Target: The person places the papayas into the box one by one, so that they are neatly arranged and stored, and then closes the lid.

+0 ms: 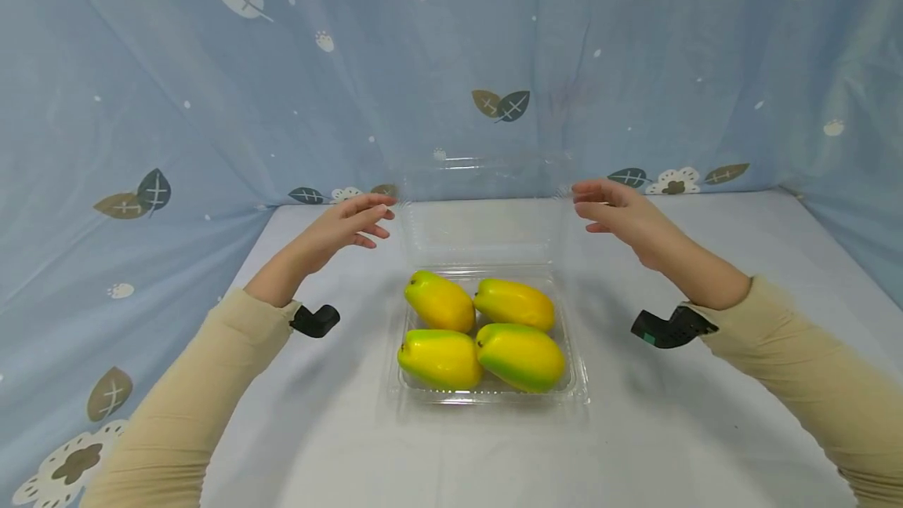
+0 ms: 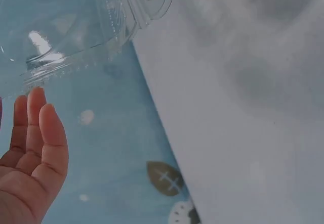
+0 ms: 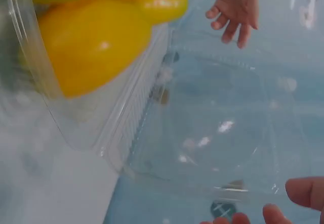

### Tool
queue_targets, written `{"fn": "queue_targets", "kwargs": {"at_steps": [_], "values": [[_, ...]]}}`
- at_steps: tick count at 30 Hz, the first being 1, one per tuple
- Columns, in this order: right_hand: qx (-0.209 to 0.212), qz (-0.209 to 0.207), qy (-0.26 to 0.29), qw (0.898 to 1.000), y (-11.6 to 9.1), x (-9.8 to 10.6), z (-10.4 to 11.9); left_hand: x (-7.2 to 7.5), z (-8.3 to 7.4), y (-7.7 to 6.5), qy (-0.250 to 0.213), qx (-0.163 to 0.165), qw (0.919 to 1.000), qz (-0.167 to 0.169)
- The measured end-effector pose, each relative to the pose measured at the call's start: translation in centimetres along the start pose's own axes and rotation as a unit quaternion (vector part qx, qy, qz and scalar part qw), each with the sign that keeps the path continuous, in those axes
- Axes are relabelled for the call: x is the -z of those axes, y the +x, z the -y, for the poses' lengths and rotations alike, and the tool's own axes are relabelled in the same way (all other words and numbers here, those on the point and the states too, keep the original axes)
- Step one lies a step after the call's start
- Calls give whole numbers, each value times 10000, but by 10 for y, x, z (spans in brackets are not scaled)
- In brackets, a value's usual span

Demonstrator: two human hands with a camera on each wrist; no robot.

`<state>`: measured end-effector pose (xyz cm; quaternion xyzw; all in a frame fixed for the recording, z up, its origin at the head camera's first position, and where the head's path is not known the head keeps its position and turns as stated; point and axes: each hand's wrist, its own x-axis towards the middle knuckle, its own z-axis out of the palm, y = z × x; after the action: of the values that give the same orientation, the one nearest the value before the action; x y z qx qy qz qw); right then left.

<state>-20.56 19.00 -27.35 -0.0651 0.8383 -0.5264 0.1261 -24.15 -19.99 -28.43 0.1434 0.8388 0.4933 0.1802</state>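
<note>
A clear plastic clamshell box (image 1: 494, 400) stands on the white surface, its transparent lid (image 1: 480, 234) raised at the back. Several yellow-green fruits, mango-like in shape, lie in the base; one is at the front right (image 1: 520, 357). My left hand (image 1: 346, 226) is at the lid's left edge, fingers extended and a little bent. In the left wrist view its fingertips (image 2: 37, 92) come close to the lid's rim; contact cannot be told. My right hand (image 1: 628, 218) hovers by the lid's right edge, fingers loosely bent, holding nothing. The right wrist view shows only part of its fingers (image 3: 304, 191).
Behind the box hangs a blue curtain (image 1: 423, 61) with leaf and flower prints, also along both sides. A white cloth (image 1: 494, 461) covers the table. Each sleeve cuff carries a black wrist device, one left (image 1: 315, 321) and one right (image 1: 670, 328).
</note>
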Motion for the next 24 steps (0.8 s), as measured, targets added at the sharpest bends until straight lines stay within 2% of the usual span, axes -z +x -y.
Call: {"fn": "queue_targets", "kwargs": {"at_steps": [5,12,14,20,24], "values": [[22,-24,-3,10000,-19,0,2,-3,-6,-21,50,-213,9998,43],[138,341,1095,9933,-47,-1,-5,-12,-10,-52,-69,-544,9984,132],[184,453,1255,9909,-53,-1,-8,-14,-11,-59,-58,-623,9979,140],[310,672,1436,9869,-64,-4,-17,-24,-9,-75,-31,-785,9969,105],[231,739,1407,9870,-71,-9,-23,-33,-7,-82,2,-726,9974,-21]]}}
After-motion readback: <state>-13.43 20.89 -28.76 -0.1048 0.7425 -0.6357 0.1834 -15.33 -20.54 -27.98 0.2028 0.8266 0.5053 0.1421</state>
